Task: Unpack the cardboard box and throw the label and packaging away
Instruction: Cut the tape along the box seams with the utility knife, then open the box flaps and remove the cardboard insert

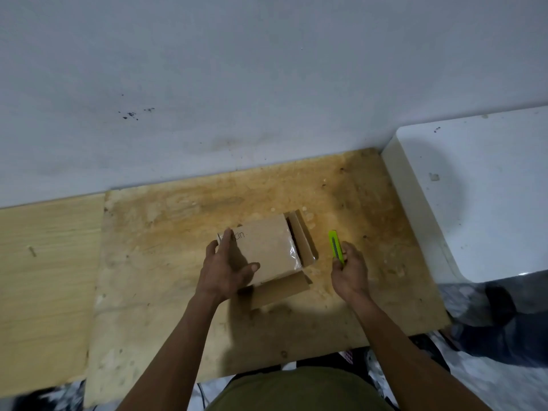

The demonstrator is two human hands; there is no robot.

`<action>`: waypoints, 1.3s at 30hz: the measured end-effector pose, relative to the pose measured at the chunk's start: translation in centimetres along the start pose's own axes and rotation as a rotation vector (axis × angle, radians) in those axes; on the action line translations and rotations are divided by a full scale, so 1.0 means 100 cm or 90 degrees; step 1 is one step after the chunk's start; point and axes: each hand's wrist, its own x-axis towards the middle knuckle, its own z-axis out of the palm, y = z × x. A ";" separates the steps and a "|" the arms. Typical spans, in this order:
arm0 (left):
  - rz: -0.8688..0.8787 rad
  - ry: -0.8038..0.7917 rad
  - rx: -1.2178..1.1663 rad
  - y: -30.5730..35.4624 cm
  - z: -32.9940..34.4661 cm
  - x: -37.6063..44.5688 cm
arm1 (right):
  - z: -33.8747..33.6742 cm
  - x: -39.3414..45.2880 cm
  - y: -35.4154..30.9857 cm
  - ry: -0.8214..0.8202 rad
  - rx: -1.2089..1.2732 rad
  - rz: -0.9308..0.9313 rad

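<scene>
A small brown cardboard box (pixel 267 247) lies on a stained wooden board (pixel 178 232). Its right end flap stands open and a near flap folds out toward me; clear tape shines along its right edge. My left hand (pixel 225 268) grips the box's left side, fingers over the far left corner and thumb on top. My right hand (pixel 350 271) holds the handle end of a lime-green utility knife (pixel 336 244) just right of the box, apart from it. The knife points away from me. Whether its blade is out cannot be made out.
A white block-like surface (pixel 474 188) stands at the right against the grey wall (pixel 237 84). A paler wooden panel (pixel 44 262) adjoins the board on the left. The board's near edge runs just in front of my body.
</scene>
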 end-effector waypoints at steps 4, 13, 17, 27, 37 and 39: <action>0.004 0.011 0.026 -0.001 0.001 -0.001 | 0.002 -0.007 -0.012 0.099 -0.123 -0.022; 0.120 -0.013 0.231 0.007 0.009 0.009 | 0.014 -0.037 -0.053 -0.131 0.126 -0.046; 0.107 -0.033 0.248 0.012 0.010 0.013 | 0.023 -0.040 -0.051 -0.109 0.166 -0.018; 0.119 -0.055 0.162 0.013 -0.001 0.019 | 0.024 -0.026 -0.043 -0.112 0.234 0.053; 0.060 0.116 -0.142 0.003 -0.032 0.011 | 0.002 -0.042 -0.031 -0.154 0.137 -0.090; 0.000 0.141 -0.176 -0.002 -0.027 0.010 | 0.004 -0.049 -0.025 -0.169 0.102 -0.108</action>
